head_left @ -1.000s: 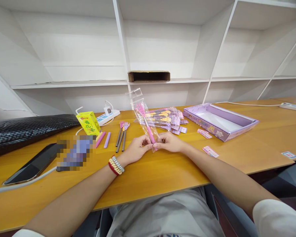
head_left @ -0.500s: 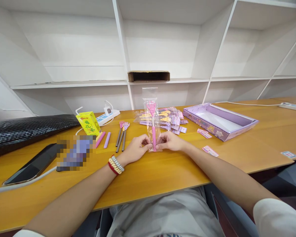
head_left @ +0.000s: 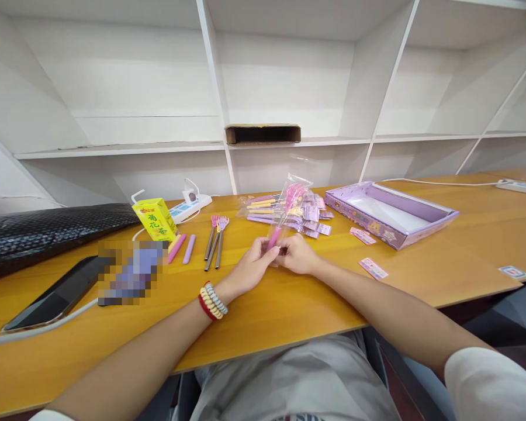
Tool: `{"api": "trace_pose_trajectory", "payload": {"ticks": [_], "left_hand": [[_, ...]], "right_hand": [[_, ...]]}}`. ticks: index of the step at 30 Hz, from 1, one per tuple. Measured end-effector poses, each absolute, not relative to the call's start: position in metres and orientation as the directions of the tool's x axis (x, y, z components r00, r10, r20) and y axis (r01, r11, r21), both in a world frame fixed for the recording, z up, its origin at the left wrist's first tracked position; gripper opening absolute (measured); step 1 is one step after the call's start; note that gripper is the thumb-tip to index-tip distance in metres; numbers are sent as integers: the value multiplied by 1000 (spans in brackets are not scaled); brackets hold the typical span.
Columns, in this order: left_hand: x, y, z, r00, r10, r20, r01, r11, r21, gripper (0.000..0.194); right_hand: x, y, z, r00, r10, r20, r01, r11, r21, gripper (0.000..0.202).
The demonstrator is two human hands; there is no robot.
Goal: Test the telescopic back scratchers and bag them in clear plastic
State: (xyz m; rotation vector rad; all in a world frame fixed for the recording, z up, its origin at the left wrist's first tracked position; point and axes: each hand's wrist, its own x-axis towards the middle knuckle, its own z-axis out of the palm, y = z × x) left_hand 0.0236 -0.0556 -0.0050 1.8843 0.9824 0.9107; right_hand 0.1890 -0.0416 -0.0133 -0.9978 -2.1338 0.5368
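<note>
A pink back scratcher (head_left: 275, 235) in a clear plastic bag (head_left: 304, 180) is tilted to the right, its claw end up. My left hand (head_left: 256, 264) is closed round the lower handle, with the thumb lying across it. At the bag's lower end my right hand (head_left: 297, 255) is closed, its fingertips partly hidden. Behind the hands lies a pile of bagged back scratchers (head_left: 263, 204) with purple and yellow parts. To the left rest several loose metal claw rods (head_left: 214, 242), beside a purple handle sleeve (head_left: 189, 249) and a pink handle sleeve (head_left: 176, 248).
An open purple box (head_left: 394, 213) stands at the right, with small printed cards (head_left: 373, 268) near it. At the left are a yellow drink carton (head_left: 154, 219), a power strip (head_left: 190, 207), a black phone (head_left: 55, 295) and a white cable. White shelves rise behind the table.
The bagged back scratcher has gone from upright to leaning right. My left hand has shifted its grip, with the thumb now across the handle.
</note>
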Motion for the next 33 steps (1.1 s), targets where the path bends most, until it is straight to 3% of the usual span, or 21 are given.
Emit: {"api": "trace_pose_trajectory", "payload": {"ticks": [7,13,16,20,24,29,33], "left_hand": [[25,-58,0,337,898,282,582,-434,688,36],[18,-53,5,336,857,391,690,-507,517,45],[5,-45,12,312,876,368,754,-464,465,57],[-15,-29,18,196,926,323,861,-320,394,64],[-27,-18,18,206,934,292,920,-286,268,65],[-26,-15,16,217,929,299,959,-260,110,70],[-25,-13,17,193,936,296,978,-209,21,73]], "right_hand": [[179,-45,-15,-501,748,435,599,662,-450,19],[192,-44,-4,-635,648,421,504,760,-410,33],[211,-35,1,-646,675,356,552,735,-393,32],[248,-13,5,-503,823,264,738,568,-364,22],[284,5,13,-234,937,260,881,317,-352,20],[319,15,20,27,960,277,930,77,-359,17],[349,14,25,222,957,189,931,-150,-332,16]]}}
